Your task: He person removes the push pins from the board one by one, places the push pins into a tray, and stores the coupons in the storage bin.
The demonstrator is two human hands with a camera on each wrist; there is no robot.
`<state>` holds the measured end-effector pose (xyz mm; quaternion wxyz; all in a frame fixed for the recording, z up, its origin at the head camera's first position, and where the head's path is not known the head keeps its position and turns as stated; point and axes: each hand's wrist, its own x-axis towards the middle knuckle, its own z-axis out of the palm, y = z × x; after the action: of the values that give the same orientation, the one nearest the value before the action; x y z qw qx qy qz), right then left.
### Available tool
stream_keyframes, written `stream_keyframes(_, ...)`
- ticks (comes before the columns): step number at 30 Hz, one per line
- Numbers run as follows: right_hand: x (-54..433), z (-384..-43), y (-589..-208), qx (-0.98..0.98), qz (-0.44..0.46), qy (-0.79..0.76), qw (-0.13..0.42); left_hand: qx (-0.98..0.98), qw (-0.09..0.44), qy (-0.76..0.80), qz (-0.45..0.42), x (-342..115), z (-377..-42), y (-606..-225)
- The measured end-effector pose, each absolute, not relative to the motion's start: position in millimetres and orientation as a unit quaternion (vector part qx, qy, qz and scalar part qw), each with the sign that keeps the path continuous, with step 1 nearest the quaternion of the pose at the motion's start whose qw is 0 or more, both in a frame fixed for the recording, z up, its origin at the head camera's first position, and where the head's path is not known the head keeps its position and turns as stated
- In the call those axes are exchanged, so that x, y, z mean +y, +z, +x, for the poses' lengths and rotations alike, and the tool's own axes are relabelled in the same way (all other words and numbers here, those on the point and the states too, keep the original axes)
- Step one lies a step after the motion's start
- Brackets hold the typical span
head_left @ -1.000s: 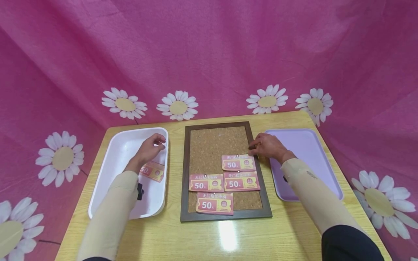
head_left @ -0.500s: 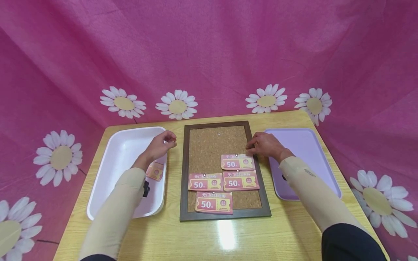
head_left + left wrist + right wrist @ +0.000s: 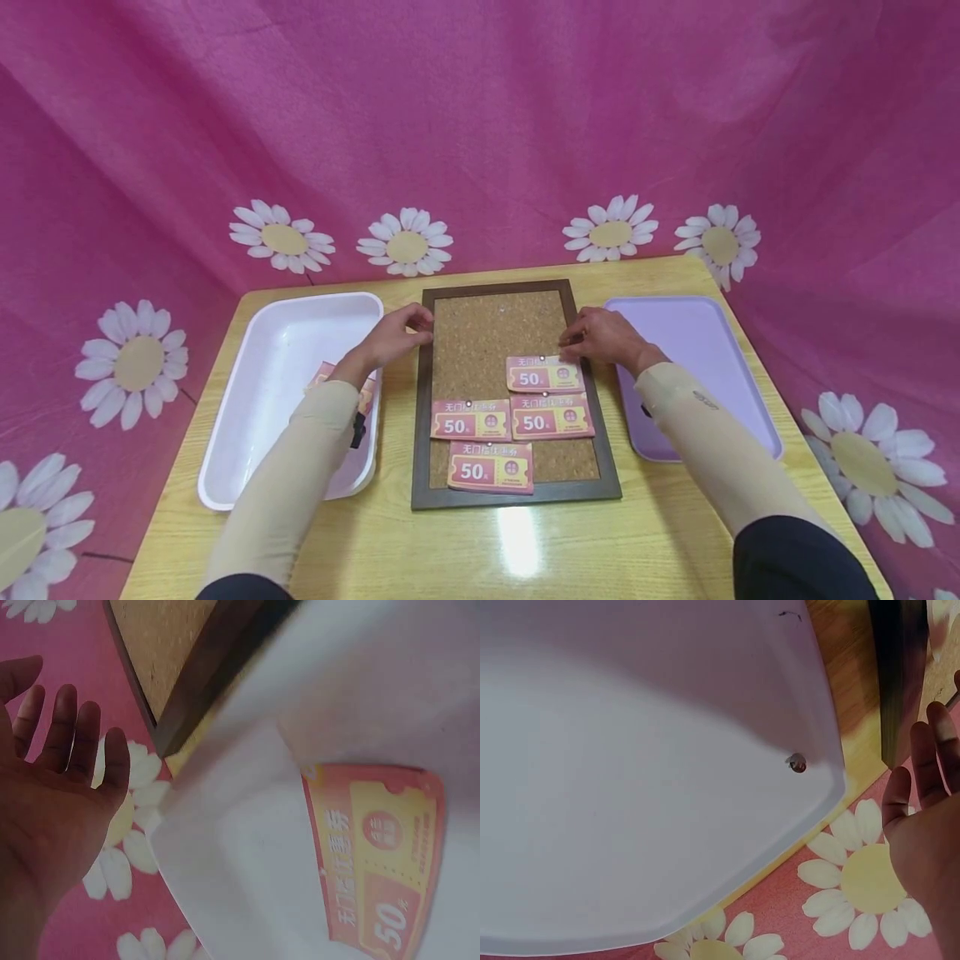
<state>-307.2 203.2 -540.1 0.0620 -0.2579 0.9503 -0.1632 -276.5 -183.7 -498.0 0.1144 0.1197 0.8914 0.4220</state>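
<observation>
My left hand [image 3: 397,333] is at the left frame edge of a corkboard [image 3: 480,329], its fingers loosely bent with nothing seen between them. Several pink-and-yellow 50 coupons lie on the cork, each with a small pin at its top edge. My right hand [image 3: 600,333] reaches over the board's right frame. Its fingertips overlap the corner of the uppermost coupon [image 3: 543,377], a short way from that coupon's pin [image 3: 542,358]. In the right wrist view the fingers are spread and relaxed; the thumb is mostly out of view.
A white basin [image 3: 247,400] stands at the left, with another coupon [image 3: 382,855] inside, partly behind my left forearm. The lilac tray [image 3: 697,350] lies at the right under my right forearm and bears a small pin [image 3: 798,763]. A flowered pink cloth [image 3: 480,150] hangs behind the table.
My left hand has moved right, from over the white basin to the board's left edge. The right hand has edged slightly left over the top coupon's corner. The coupons keep their places.
</observation>
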Motion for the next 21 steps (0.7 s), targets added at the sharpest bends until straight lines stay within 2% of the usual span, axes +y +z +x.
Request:
stream_keyframes(12, 199.3, -306.3, -546.6, 0.941, -0.281, -0.178, 0.068, 0.884, 0.157, 0.411, 0.160, -150.5, -275.0, -509.0)
stream_keyframes(21, 196.3, -304.9, -549.4, 0.938, -0.280, -0.191, 0.070, 0.880, 0.154, 0.414, 0.177, -137.6, -274.0, -523.4)
